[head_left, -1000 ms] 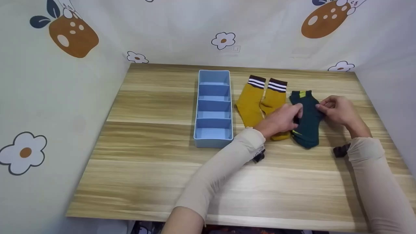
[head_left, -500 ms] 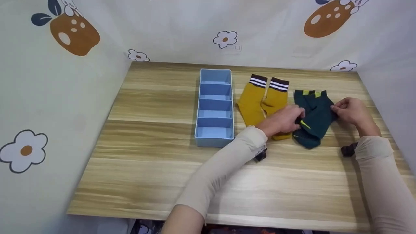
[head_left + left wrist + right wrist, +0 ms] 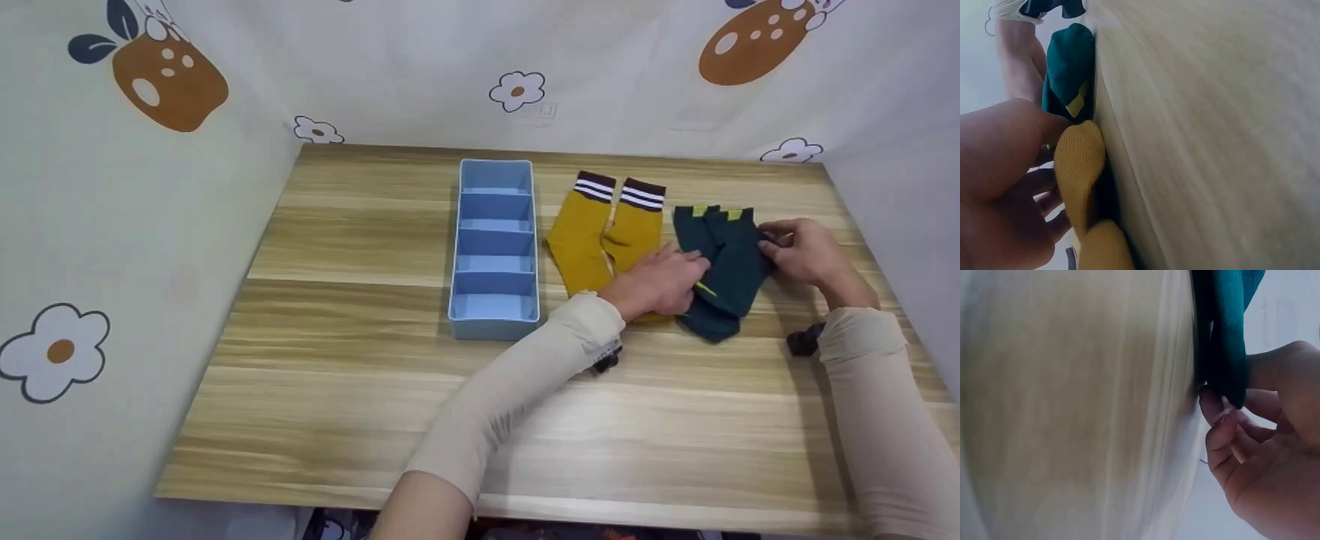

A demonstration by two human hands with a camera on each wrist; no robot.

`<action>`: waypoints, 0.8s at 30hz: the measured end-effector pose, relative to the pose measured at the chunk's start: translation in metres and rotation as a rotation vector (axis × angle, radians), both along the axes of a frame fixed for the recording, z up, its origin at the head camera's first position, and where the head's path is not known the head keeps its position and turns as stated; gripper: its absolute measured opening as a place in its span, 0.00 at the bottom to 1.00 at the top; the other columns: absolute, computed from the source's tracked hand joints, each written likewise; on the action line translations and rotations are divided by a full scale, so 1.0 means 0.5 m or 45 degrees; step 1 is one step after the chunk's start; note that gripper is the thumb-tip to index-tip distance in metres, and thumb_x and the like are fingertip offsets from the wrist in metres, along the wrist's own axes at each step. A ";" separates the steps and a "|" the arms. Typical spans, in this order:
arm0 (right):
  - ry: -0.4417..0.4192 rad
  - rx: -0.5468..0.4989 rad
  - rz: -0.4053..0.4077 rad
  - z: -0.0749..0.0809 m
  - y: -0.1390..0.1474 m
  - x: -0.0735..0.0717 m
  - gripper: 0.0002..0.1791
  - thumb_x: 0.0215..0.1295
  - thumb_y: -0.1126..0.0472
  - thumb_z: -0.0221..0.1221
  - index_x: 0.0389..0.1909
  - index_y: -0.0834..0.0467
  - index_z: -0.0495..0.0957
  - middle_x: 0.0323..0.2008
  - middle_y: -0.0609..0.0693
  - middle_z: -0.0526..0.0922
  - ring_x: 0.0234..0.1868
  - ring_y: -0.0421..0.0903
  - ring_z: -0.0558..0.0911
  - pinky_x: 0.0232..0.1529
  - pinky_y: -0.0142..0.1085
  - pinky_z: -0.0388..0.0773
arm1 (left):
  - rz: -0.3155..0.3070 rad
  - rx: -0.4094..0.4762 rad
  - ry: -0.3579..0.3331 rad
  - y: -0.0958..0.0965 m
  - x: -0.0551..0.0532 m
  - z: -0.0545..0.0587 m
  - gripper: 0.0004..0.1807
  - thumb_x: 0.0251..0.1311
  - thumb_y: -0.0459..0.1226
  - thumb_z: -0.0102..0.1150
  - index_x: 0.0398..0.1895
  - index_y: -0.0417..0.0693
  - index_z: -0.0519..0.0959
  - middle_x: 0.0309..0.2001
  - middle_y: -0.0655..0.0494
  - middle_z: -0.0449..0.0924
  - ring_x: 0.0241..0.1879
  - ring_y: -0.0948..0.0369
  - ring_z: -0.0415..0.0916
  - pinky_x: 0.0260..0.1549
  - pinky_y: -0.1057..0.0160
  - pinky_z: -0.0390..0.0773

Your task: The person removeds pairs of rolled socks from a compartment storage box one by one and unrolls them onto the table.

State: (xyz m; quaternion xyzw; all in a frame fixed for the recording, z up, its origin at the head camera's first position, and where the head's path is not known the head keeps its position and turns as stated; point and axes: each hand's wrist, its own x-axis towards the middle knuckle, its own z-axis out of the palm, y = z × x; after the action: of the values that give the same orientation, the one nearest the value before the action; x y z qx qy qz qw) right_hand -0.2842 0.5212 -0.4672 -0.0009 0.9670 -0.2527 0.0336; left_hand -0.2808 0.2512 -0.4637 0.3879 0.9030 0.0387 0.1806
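Observation:
Two dark green ankle socks with yellow-green marks lie on the right of the table in the head view. The right green sock (image 3: 739,274) slants across the left green sock (image 3: 709,328). My right hand (image 3: 810,251) pinches the right sock's heel edge between thumb and fingers; the right wrist view shows the green fabric (image 3: 1230,343) hanging into those fingers (image 3: 1220,444). My left hand (image 3: 660,281) lies over the toes of the mustard socks, its fingertips on the left green sock. Two mustard socks (image 3: 576,244) with striped cuffs lie side by side, their toes partly covered.
A pale blue box (image 3: 495,330) with several compartments stands left of the mustard socks. The wooden table (image 3: 337,337) meets patterned sheeting (image 3: 412,90) at the back and sides. A sleeve (image 3: 517,382) crosses the table's front middle.
The right hand has drawn the upper green sock rightward off the lower one, so both cuffs show. The left hand's fingers have loosened from a curl and spread flatter on the socks.

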 end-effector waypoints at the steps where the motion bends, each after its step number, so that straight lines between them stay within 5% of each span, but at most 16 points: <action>1: -0.003 0.000 0.000 -0.002 0.003 0.001 0.24 0.79 0.61 0.59 0.66 0.74 0.77 0.54 0.78 0.84 0.36 0.25 0.75 0.33 0.20 0.69 | 0.006 -0.009 -0.003 0.001 0.001 0.000 0.32 0.84 0.49 0.49 0.86 0.69 0.58 0.88 0.70 0.50 0.85 0.61 0.50 0.83 0.62 0.55; 7: -0.013 -0.064 -0.006 -0.008 0.008 0.008 0.24 0.80 0.61 0.60 0.68 0.71 0.75 0.54 0.76 0.82 0.35 0.22 0.73 0.34 0.20 0.71 | 0.007 -0.034 -0.004 0.002 0.008 0.000 0.32 0.85 0.49 0.47 0.86 0.78 0.54 0.88 0.68 0.49 0.85 0.61 0.50 0.84 0.62 0.54; 14: -0.044 -0.037 0.041 -0.009 0.004 0.008 0.19 0.81 0.66 0.56 0.68 0.65 0.79 0.55 0.73 0.82 0.40 0.39 0.77 0.37 0.22 0.70 | -0.012 -0.020 0.003 -0.001 0.008 0.001 0.31 0.85 0.49 0.47 0.85 0.82 0.56 0.88 0.66 0.51 0.84 0.58 0.52 0.84 0.61 0.54; 20: -0.018 0.008 0.087 -0.004 -0.002 -0.001 0.22 0.80 0.70 0.51 0.70 0.72 0.76 0.56 0.74 0.81 0.41 0.52 0.77 0.34 0.28 0.68 | -0.016 0.000 0.051 -0.002 0.010 -0.003 0.29 0.85 0.49 0.45 0.85 0.78 0.59 0.88 0.66 0.52 0.83 0.60 0.54 0.84 0.62 0.54; 24: 0.023 0.001 0.107 -0.004 -0.003 -0.006 0.25 0.78 0.72 0.48 0.71 0.79 0.70 0.58 0.78 0.79 0.43 0.61 0.77 0.35 0.23 0.66 | -0.033 0.015 0.093 -0.003 0.013 -0.005 0.29 0.86 0.48 0.45 0.84 0.79 0.60 0.87 0.64 0.54 0.81 0.59 0.56 0.82 0.62 0.58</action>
State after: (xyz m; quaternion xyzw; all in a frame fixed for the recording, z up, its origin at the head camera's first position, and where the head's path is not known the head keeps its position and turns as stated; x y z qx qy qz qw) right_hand -0.2872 0.5195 -0.4694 -0.0437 0.9664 -0.2506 0.0356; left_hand -0.2744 0.2495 -0.4663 0.4017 0.9037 0.0273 0.1456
